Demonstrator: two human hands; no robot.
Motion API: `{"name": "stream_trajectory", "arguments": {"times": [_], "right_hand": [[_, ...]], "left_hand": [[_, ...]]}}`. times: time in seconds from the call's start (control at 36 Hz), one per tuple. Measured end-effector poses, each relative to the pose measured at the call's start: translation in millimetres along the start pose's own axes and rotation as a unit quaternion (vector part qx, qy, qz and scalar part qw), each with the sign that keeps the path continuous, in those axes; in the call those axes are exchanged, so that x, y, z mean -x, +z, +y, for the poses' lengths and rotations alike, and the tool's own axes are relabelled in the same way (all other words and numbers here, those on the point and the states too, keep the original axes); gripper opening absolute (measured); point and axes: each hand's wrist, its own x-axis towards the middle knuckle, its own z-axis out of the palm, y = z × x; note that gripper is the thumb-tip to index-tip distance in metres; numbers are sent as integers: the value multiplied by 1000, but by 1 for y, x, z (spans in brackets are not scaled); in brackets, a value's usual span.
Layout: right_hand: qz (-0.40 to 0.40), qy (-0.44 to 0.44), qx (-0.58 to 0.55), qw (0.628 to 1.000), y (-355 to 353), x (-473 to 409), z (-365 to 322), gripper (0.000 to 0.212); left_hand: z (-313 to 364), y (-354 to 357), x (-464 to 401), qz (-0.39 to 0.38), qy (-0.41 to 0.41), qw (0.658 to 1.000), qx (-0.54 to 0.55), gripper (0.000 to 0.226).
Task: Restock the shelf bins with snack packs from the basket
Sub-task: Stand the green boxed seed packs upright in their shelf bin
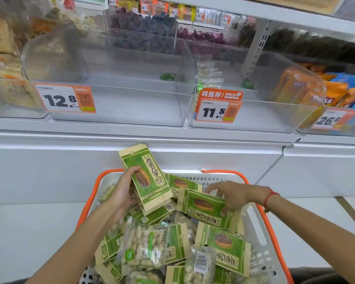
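A white basket (254, 218) with orange handles sits in front of me, full of green sunflower seed packs and clear peanut bags (143, 247). My left hand (122, 189) grips a small stack of green seed packs (150, 181), held upright above the basket. My right hand (230, 193) pinches another green seed pack (205, 208) lying on the pile. Above, a clear shelf bin (119, 103) tagged 12.8 holds nothing. The bin (252, 115) tagged 11.5 to its right has a few pale packs at its back left.
A bin of orange and blue packs (324, 93) tagged 26.8 stands at the right. Beige packs (2, 64) fill the bin at the left. Purple snacks (143, 27) fill bins on the upper shelf. A white cabinet front (70, 165) runs below the shelf.
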Motion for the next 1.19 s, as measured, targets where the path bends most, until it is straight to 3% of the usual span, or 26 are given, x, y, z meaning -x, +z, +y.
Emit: {"name": "stream_trajectory", "arguments": {"times": [0.11,0.17,0.33,0.42,0.5,0.64,0.69,0.78,0.86,0.92,0.97,1.03,1.19], "right_hand": [[41,-54,-82,994,-34,20,-3,32],[45,-89,-105,990,-52,31,-15,20],[105,-154,-188,964,-73,26,-64,21],[176,-171,-188,951,-72,8,-88,25],[231,-184,-222,929,-69,-6,-101,35],[287,-211,-292,887,-70,-8,-116,50],[332,-209,-283,875,-70,-3,-123,60],[373,-187,-258,871,-70,6,-130,84],[268,-179,-304,896,-73,18,-136,100],[201,-210,-329,898,-79,25,-144,85],[182,-259,-338,886,-89,36,-156,59],[205,-305,-336,867,-102,47,-165,49],[374,-408,-254,794,-141,59,-183,65]], "left_hand": [[5,-5,4,-5,37,997,-69,40],[6,-8,4,-7,65,990,-127,54],[12,4,10,-74,60,970,-224,45],[11,14,10,-93,27,984,-152,58],[16,18,19,-138,20,985,-98,52],[24,11,31,-180,27,983,-19,83],[26,8,34,-176,39,983,-15,82],[42,5,39,-131,84,988,24,75],[65,-2,46,-92,164,982,32,78],[84,-7,53,-87,221,971,16,78],[106,-11,61,-80,283,956,-6,68],[130,-13,70,-89,337,937,-33,57],[202,-30,96,-102,454,865,-188,58]]}}
